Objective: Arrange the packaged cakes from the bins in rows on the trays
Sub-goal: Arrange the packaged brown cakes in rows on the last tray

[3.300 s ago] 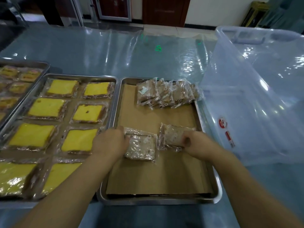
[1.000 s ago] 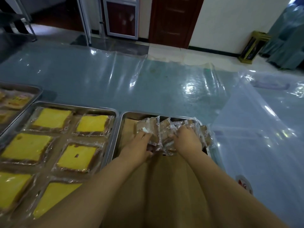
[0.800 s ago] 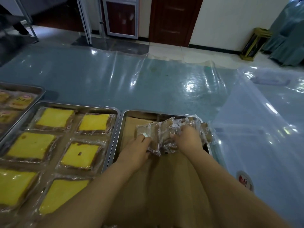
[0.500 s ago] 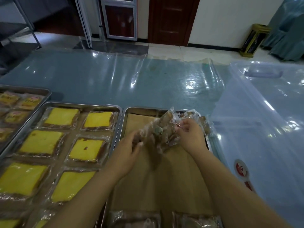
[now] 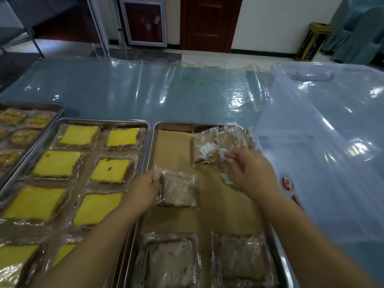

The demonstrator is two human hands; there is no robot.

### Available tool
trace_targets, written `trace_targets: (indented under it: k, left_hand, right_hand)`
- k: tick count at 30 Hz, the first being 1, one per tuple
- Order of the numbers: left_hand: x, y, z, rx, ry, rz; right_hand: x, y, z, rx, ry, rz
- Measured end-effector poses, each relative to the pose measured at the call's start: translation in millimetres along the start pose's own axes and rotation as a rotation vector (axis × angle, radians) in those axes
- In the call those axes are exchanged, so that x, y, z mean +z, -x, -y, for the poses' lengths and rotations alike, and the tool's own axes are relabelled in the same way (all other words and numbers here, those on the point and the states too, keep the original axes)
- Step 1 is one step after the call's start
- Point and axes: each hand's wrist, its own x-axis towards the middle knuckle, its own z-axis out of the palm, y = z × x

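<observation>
A steel tray lined with brown paper holds brown packaged cakes. My left hand grips the left edge of one brown cake lying flat on the paper at mid-tray. My right hand pinches another wrapped brown cake, tilted on edge just above the paper. A small stack of brown cakes leans at the tray's far right. Two brown cakes, one on the left and one on the right, lie side by side in the near row.
A second steel tray to the left holds rows of yellow packaged cakes. A third tray with small yellow cakes sits at far left. A large clear plastic bin stands right of the brown-cake tray. The table wears a glossy plastic sheet.
Both hands have pulled back from the stack at the tray's far end, each bringing one brown cake. The left cake now lies at mid-tray. The near row has come into view.
</observation>
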Motion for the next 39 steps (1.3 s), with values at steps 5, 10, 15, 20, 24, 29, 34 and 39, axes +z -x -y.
trace_targets:
  k: [5,10,15,20,24,29,34,39]
  left_hand:
    - [8.8,9.8,-4.0,0.146,-0.297,-0.088]
    - [26.6,13.6,-4.1,0.319,-0.371,-0.024]
    - [46.5,17.6,3.8,0.429,-0.474,0.162]
    - [50.0,23.3,7.9,0.394,-0.556,0.170]
    - [46.9,36.2,13.2,0.368,-0.559,0.125]
    - [41.5,54.4,21.0,0.373,-0.544,0.127]
    - [35.9,57.7,21.7,0.394,-0.483,0.099]
    - [29.9,39.8,4.4,0.431,-0.402,0.089]
  right_hand:
    - [3.3,20.6,3.9,-0.029,0.280,0.344]
    - [13.4,39.1,0.3,0.121,0.160,0.818]
    - [22.4,55.4,-21.0,0.146,0.140,0.740]
    - [25.1,77.4,-38.8,0.130,0.260,0.681]
    - [28.4,91.0,-31.6,0.171,0.327,0.610]
    - [24.3,103.9,-23.1,0.209,0.365,0.612]
    - [21.5,104.9,-18.1,0.228,0.381,0.593]
    - [18.8,82.4,-21.4,0.254,0.260,0.406]
